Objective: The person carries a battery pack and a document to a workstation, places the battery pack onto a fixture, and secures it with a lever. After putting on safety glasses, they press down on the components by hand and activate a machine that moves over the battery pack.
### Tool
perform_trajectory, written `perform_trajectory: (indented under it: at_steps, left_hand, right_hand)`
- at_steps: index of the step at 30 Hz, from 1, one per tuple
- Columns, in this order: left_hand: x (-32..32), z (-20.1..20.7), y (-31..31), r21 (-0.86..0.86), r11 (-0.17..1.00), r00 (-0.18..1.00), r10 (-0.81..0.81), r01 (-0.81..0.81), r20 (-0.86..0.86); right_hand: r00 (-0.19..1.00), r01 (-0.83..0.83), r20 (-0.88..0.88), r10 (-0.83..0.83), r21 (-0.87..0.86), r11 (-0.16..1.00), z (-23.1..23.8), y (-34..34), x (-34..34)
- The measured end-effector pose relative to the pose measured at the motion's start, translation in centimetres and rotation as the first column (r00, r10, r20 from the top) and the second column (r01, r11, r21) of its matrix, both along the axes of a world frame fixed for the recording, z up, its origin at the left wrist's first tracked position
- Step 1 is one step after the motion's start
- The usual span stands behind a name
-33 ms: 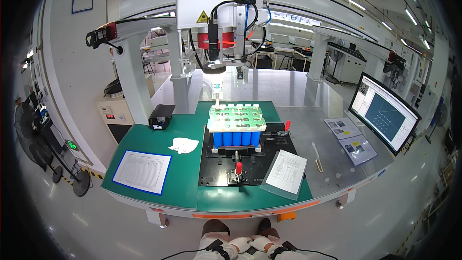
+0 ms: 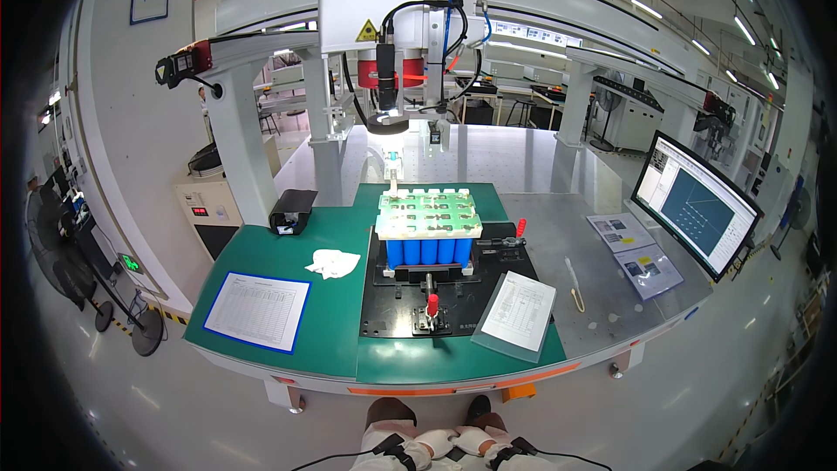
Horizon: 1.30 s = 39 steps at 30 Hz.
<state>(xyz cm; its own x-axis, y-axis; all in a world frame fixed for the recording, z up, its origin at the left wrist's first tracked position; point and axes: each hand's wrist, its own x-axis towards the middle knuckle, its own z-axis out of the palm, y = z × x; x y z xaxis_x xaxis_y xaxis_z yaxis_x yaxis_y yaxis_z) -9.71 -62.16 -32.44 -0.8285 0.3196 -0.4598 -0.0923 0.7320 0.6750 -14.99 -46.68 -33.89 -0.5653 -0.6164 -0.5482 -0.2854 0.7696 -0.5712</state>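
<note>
My left hand [image 2: 435, 443] and my right hand [image 2: 474, 442], both in white gloves, rest together low in front of my body, off the table's front edge. Their fingers are too small and tucked in to make out, and no object shows in them. Farther off, a block of blue cylindrical cells [image 2: 430, 252] stands upright under a pale green and white top plate [image 2: 429, 213]. It sits on a black fixture plate [image 2: 390, 310] with a red-handled toggle clamp [image 2: 432, 305] at its front. Another red-handled clamp [image 2: 520, 228] is at its right.
A gantry machine head [image 2: 373, 13] hangs above the block. On the table lie a blue-framed sheet [image 2: 257, 311], a white cloth [image 2: 333, 263], a black box [image 2: 294, 212], a paper in a sleeve [image 2: 520, 311], a white-handled tool [image 2: 574, 283] and a booklet [image 2: 647, 270]. A monitor [image 2: 696, 203] stands right.
</note>
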Motion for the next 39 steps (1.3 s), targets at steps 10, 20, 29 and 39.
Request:
perform_trajectory:
  at_steps: [10, 20, 29, 39]
  left_hand:
    - [0.1, 0.3, 0.1, -0.014, 1.0, 1.0, 0.001, -0.001, -0.004]
    - [0.1, 0.7, 0.2, -0.032, 0.999, 1.0, 0.002, -0.002, 0.012]
    - [0.3, 1.0, 0.3, -0.033, 0.999, 1.0, 0.015, -0.016, -0.017]
    - [0.2, 0.4, 0.2, -0.029, 0.999, 0.999, 0.014, -0.015, -0.044]
  right_hand:
    - [1.0, 0.01, -0.026, -0.01, -0.001, 1.0, 0.7, 0.0, 0.3]
    - [0.999, 0.023, -0.048, -0.024, -0.023, 0.999, -0.3, 0.3, 0.5]
    - [0.998, 0.025, -0.062, -0.027, -0.035, 0.999, -0.1, 0.3, 0.6]
    - [0.998, 0.026, -0.062, -0.027, -0.022, 0.999, 0.3, 0.2, 0.5]
